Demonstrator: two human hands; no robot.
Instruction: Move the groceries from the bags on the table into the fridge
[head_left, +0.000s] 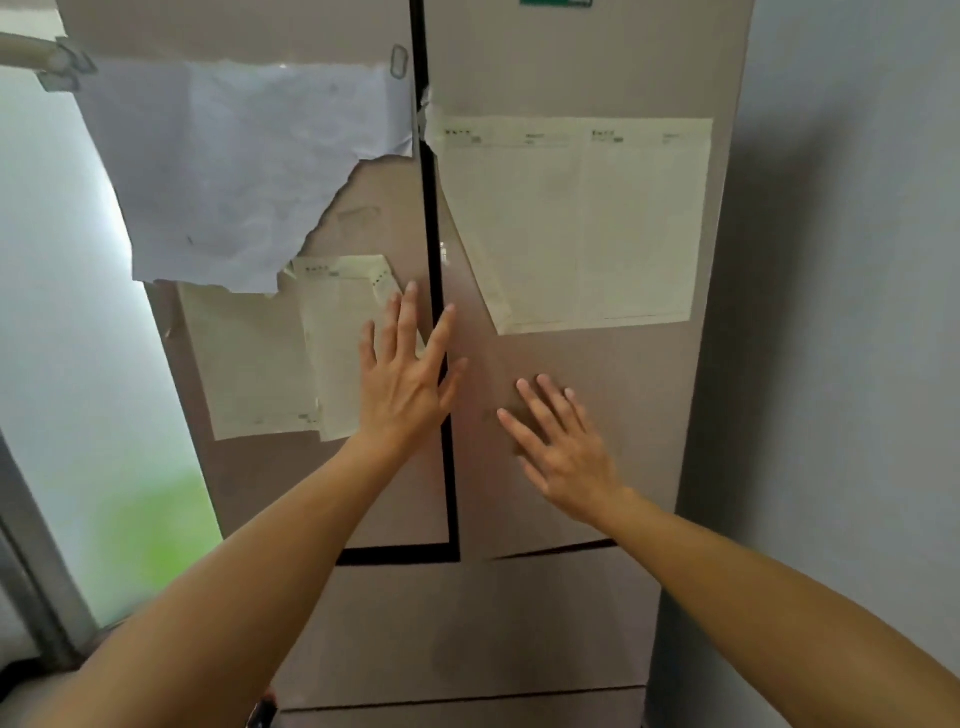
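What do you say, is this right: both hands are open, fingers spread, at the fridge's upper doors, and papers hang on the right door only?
Not quite: the head view shows papers on both doors, a torn white sheet and yellowish forms on the left door, a yellowish form on the right door. The left hand and right hand are open, fingers spread.

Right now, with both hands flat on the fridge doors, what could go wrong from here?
1. The left hand spans the dark seam between the fridge doors; its fingers could get pinched if a door shifts.
2. The torn white sheet and the cream paper both reach that seam and might catch or tear.
3. The right hand only presses flat, so it may slip.
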